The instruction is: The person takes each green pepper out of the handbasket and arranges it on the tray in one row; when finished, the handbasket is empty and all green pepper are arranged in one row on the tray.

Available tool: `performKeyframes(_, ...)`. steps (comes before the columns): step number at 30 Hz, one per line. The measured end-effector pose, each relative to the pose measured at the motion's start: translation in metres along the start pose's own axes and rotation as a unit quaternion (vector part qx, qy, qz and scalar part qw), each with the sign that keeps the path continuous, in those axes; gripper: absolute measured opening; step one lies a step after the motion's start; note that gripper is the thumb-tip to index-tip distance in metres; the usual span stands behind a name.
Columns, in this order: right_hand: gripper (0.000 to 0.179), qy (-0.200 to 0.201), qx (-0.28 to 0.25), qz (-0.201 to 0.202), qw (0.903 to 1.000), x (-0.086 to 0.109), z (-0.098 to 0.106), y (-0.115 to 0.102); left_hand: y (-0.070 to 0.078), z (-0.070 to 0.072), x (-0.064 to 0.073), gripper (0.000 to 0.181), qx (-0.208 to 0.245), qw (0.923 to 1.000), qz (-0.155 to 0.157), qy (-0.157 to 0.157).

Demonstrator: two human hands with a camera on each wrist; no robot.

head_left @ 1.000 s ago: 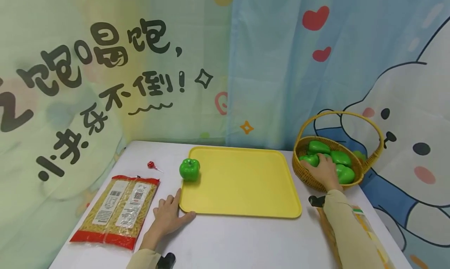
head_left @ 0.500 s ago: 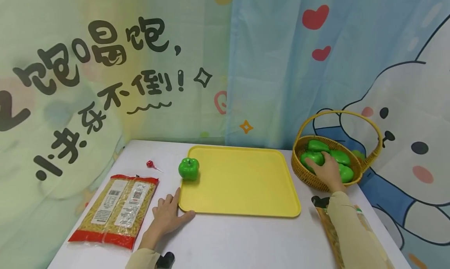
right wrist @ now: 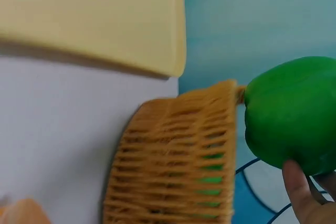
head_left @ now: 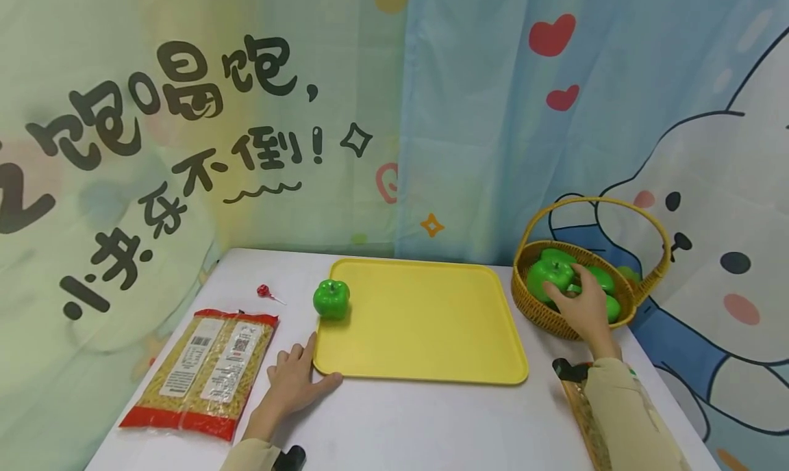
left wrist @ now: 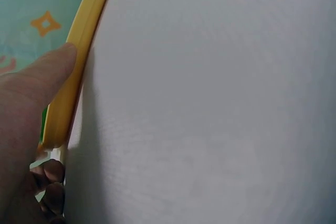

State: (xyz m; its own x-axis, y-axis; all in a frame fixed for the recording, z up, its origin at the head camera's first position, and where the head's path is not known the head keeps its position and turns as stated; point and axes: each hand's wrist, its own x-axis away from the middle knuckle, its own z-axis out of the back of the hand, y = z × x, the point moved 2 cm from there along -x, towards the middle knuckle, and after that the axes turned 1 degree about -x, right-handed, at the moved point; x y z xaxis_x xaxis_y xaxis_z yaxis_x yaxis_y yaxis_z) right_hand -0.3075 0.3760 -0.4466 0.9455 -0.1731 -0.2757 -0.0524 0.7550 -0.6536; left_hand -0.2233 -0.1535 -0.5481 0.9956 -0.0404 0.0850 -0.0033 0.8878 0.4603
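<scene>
My right hand (head_left: 584, 311) grips a green bell pepper (head_left: 548, 278) at the mouth of the wicker basket (head_left: 537, 315). In the right wrist view that pepper (right wrist: 294, 114) stands clear above the basket's rim, with a fingertip pressed to its side. More green peppers lie in the basket, partly hidden by the hand. My left hand (head_left: 291, 382) rests at the near left corner of the yellow tray (head_left: 425, 327), thumb and forefinger spread along its edges. The left wrist view has the thumb (left wrist: 52, 69) touching the tray's rim. Another green bell pepper (head_left: 331, 300) sits at the tray's left edge.
A clear bag of pasta (head_left: 209, 368) with red ends lies left of the tray. Behind it is a red lollipop (head_left: 264, 291). Another bag (head_left: 585, 416) lies partly under the right forearm. The basket's tall handle (head_left: 600, 199) arches over its opening.
My right hand has taken hold of a bell pepper in the basket and raised it slightly, drawing back a little to the right. The left hand and the tray have kept their places.
</scene>
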Motion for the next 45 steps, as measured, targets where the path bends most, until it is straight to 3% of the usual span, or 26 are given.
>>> performKeyframes(6, 0.077, 0.011, -0.027, 0.039, 0.9988, 0.004, 0.001, -0.021, 0.0, 0.0, 0.001, 0.108, -0.001, 1.0, 0.0, -0.002)
performKeyframes(11, 0.072, -0.011, -0.052, 0.063, 0.9966, 0.006, -0.008, -0.031, 0.001, 0.001, 0.002, 0.108, -0.001, 1.0, 0.001, -0.003)
performKeyframes(17, 0.075, -0.096, -0.063, 0.066, 0.9912, 0.014, -0.042, -0.041, 0.002, 0.002, 0.002, 0.107, -0.001, 1.0, 0.001, -0.004)
performKeyframes(25, 0.073, -0.182, -0.116, 0.078, 0.9732, 0.024, -0.102, -0.06, 0.001, 0.001, 0.002, 0.107, 0.003, 1.0, 0.002, -0.008)
performKeyframes(36, 0.072, -0.246, -0.136, 0.086, 0.9558, 0.026, -0.149, -0.088, 0.002, 0.003, 0.002, 0.107, 0.007, 1.0, -0.006, 0.002)
performKeyframes(45, 0.072, -0.261, -0.148, 0.103, 0.9483, 0.027, -0.177, -0.114, 0.001, 0.002, 0.002, 0.107, 0.006, 1.0, -0.003, 0.0)
